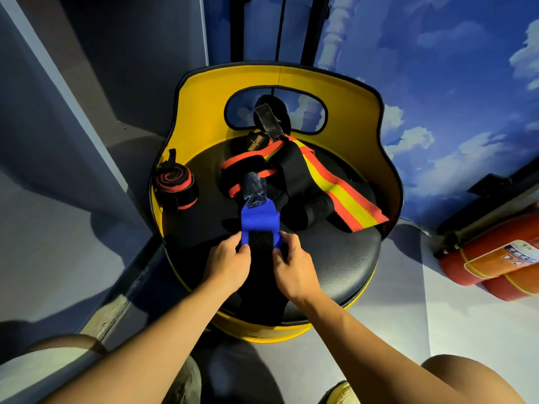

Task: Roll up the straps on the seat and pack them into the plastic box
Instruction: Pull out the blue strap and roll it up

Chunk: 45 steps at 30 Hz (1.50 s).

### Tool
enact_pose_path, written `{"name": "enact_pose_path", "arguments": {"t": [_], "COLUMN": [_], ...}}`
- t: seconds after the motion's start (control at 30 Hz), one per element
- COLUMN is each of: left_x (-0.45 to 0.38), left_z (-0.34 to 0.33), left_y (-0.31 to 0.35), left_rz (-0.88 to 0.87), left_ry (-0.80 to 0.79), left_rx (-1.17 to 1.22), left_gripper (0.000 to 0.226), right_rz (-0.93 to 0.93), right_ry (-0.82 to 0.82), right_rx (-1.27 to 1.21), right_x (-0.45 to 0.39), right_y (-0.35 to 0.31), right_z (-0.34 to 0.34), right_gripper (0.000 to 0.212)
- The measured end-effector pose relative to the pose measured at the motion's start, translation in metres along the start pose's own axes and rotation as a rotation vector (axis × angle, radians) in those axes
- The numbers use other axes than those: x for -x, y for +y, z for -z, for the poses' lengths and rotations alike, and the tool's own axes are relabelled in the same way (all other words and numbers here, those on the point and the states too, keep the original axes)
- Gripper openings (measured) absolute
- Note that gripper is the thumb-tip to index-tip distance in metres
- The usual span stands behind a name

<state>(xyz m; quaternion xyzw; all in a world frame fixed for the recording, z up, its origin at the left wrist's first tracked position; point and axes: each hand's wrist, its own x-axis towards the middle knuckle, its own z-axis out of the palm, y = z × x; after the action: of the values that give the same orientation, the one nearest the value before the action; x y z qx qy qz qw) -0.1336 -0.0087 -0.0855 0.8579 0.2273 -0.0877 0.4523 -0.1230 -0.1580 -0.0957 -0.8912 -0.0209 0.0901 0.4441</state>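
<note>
1. Hands first: our left hand [230,259] and right hand [291,265] each pinch one side of the blue elastic strap [258,221], grips clenched on its near end, where a black fastening patch shows.
2. It lies on the black padded seat [344,258] of the yellow tub chair [198,112], its far end running toward the tangled black, orange and yellow straps [329,185].
3. One rolled black-and-orange strap [176,185] sits at the seat's left edge.
4. We cannot see the plastic box.
5. Risks, as we judge them: uneven tension from either grip could skew the roll, and the fastening patch could snag neighbouring straps, dragging them along.
</note>
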Motion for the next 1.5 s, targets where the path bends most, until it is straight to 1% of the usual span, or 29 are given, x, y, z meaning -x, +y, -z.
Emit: {"name": "enact_pose_path", "arguments": {"t": [0.07, 0.17, 0.23, 0.33, 0.43, 0.57, 0.63, 0.7, 0.8, 0.9, 0.93, 1.03, 1.1, 1.13, 1.2, 1.27, 1.37, 1.5], "left_x": [0.002, 0.012, 0.018, 0.024, 0.020, 0.010, 0.005, 0.001, 0.003, 0.004, 0.004, 0.009, 0.015, 0.019, 0.021, 0.022, 0.023, 0.014], "left_z": [0.002, 0.006, 0.009, 0.013, 0.013, 0.013, 0.012, 0.011, 0.009, 0.005, 0.005, 0.010, 0.013, 0.015, 0.014, 0.014, 0.015, 0.018], "left_y": [-0.003, -0.009, -0.013, -0.013, -0.013, -0.007, -0.004, -0.003, 0.000, -0.003, -0.005, -0.008, -0.011, -0.013, -0.019, -0.022, -0.022, -0.022], "left_rz": [0.008, 0.009, -0.019, -0.046, -0.020, 0.073, 0.108, 0.131, 0.117, 0.037, 0.025, 0.001, -0.054, -0.080, -0.100, -0.091, -0.079, -0.021], "left_ry": [-0.036, -0.069, -0.093, -0.124, -0.119, -0.057, -0.037, -0.008, 0.083, 0.152, 0.136, 0.002, -0.098, -0.118, -0.125, -0.130, -0.135, -0.177], "left_rx": [0.029, 0.050, 0.025, -0.008, -0.050, -0.001, 0.014, 0.053, 0.148, 0.161, 0.161, 0.159, 0.067, 0.037, 0.048, 0.060, 0.034, 0.058], "left_gripper": [0.046, 0.045, 0.039, 0.030, 0.029, 0.045, 0.049, 0.048, 0.034, 0.035, 0.034, 0.014, 0.019, 0.024, 0.037, 0.043, 0.041, 0.037], "right_rz": [-0.008, 0.005, 0.017, 0.030, 0.050, -0.017, -0.051, -0.078, -0.116, -0.107, -0.103, -0.066, -0.073, -0.061, -0.001, 0.055, 0.074, 0.075], "right_ry": [-0.037, -0.050, -0.062, -0.052, -0.027, -0.027, -0.007, 0.035, 0.129, 0.173, 0.169, 0.091, -0.028, -0.081, -0.130, -0.127, -0.125, -0.140], "right_rx": [-0.015, 0.011, 0.050, 0.101, 0.145, 0.164, 0.166, 0.158, 0.095, 0.079, 0.071, 0.030, -0.008, -0.013, 0.041, 0.088, 0.091, 0.151], "right_x": [0.004, 0.015, 0.022, 0.026, 0.018, -0.001, -0.008, -0.013, -0.012, -0.007, -0.005, -0.001, 0.006, 0.010, 0.017, 0.021, 0.021, 0.012], "right_y": [0.001, 0.001, 0.001, 0.004, 0.006, 0.006, 0.005, 0.002, -0.004, -0.003, -0.002, 0.002, 0.002, 0.002, 0.004, 0.006, 0.007, 0.010], "right_z": [0.006, 0.011, 0.013, 0.013, 0.010, 0.005, 0.003, 0.002, 0.002, 0.002, 0.002, 0.006, 0.013, 0.016, 0.021, 0.025, 0.027, 0.025], "right_gripper": [0.040, 0.041, 0.040, 0.037, 0.032, 0.042, 0.045, 0.042, 0.033, 0.029, 0.029, 0.025, 0.031, 0.039, 0.050, 0.049, 0.040, 0.037]}}
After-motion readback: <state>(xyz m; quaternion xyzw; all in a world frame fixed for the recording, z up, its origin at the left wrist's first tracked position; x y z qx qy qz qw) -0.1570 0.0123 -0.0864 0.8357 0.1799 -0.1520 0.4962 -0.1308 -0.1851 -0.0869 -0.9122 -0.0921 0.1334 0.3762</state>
